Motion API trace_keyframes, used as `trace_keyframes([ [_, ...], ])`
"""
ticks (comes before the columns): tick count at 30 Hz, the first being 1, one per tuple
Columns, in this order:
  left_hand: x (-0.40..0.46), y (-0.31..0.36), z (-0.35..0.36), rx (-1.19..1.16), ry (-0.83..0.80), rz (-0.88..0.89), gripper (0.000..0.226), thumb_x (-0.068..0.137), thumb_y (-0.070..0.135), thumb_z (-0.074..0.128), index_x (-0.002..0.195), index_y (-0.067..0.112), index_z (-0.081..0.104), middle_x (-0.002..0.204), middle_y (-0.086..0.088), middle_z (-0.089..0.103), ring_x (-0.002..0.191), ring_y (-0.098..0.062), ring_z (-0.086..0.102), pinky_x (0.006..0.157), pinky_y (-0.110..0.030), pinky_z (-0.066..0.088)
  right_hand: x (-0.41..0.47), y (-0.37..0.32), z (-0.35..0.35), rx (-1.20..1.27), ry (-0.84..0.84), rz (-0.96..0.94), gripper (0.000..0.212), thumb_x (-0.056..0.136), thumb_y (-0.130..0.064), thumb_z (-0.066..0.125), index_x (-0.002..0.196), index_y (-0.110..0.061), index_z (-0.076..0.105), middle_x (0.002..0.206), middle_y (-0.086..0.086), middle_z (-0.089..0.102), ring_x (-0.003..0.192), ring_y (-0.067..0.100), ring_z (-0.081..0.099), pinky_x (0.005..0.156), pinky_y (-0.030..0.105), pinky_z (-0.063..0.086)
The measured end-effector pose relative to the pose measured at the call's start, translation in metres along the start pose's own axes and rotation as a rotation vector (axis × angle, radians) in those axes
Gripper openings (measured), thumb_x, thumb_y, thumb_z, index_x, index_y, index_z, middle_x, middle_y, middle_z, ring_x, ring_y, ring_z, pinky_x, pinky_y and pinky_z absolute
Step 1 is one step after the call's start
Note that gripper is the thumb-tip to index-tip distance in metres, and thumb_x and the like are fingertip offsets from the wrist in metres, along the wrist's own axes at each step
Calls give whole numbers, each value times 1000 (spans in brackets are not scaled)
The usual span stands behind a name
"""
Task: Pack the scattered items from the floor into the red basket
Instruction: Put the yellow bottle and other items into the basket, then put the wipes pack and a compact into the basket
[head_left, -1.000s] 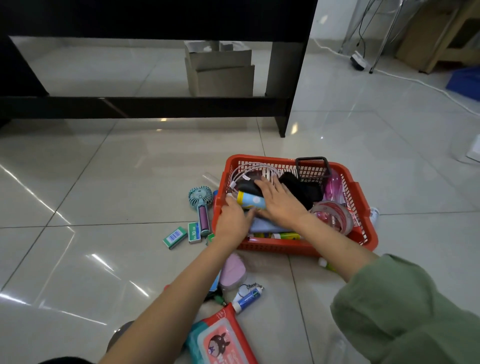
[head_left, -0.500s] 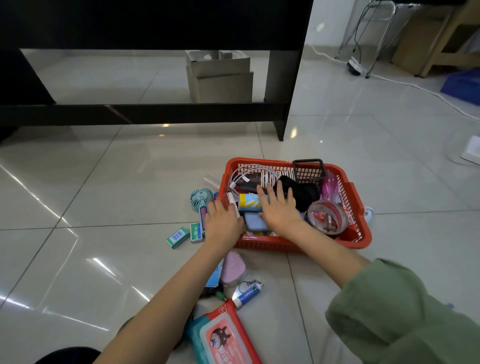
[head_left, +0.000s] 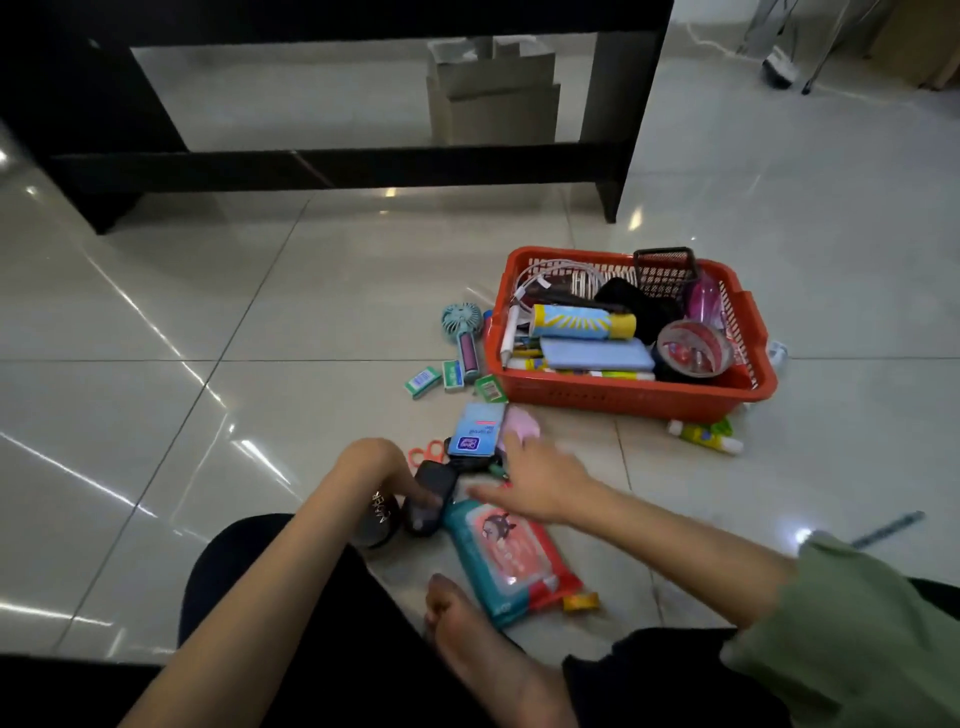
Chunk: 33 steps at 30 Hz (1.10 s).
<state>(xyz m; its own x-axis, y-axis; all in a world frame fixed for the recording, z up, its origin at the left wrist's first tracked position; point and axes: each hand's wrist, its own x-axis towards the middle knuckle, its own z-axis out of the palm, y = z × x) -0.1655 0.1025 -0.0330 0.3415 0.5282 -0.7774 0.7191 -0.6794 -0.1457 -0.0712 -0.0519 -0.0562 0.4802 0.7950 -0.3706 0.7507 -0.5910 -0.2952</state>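
The red basket (head_left: 623, 400) stands on the tiled floor at the right, holding a blue-and-yellow tube (head_left: 582, 322), a blue pouch (head_left: 597, 353), a tape roll (head_left: 693, 348), cables and a black mesh holder. In front of it lies a pile: a blue box (head_left: 475, 431), a pink item (head_left: 522, 423), red-handled scissors (head_left: 428, 451), a black device (head_left: 431, 493) and a wipes pack (head_left: 509, 561). My left hand (head_left: 379, 467) curls its fingers onto the black device. My right hand (head_left: 535, 483) hovers with spread fingers over the pile, blurred.
A teal hand fan (head_left: 462, 327) and three small green boxes (head_left: 423, 381) lie left of the basket. A glue stick (head_left: 706, 434) lies at its front right, a pen (head_left: 888, 530) farther right. A round black compact (head_left: 382, 519) sits by my left wrist. A black table frame (head_left: 337, 166) stands behind.
Both hands have left the basket and come back toward me to the pile on the floor. The view has tilted down, showing my legs and foot.
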Motion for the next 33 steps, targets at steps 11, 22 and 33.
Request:
trace_keyframes([
  [11,7,-23,47,-175,174,-20,75,72,42,73,131,8,41,135,-11,49,123,-25,51,95,-31,46,-24,31,30,423,-270,325,27,77,-19,72,93,1,65,77,7,55,60,14,50,50,19,35],
  [22,-8,6,-2,-423,448,-3,93,76,39,71,138,2,12,133,-22,43,122,-35,49,98,-37,43,-18,25,53,669,-254,397,53,74,-28,76,116,-7,52,119,6,64,99,17,65,73,23,51],
  [33,-3,101,-60,-595,874,482,72,80,41,65,141,20,32,123,-23,46,115,-41,48,101,-45,42,-22,88,-29,1156,-331,236,15,84,1,61,90,-12,62,94,11,71,61,10,69,67,28,58],
])
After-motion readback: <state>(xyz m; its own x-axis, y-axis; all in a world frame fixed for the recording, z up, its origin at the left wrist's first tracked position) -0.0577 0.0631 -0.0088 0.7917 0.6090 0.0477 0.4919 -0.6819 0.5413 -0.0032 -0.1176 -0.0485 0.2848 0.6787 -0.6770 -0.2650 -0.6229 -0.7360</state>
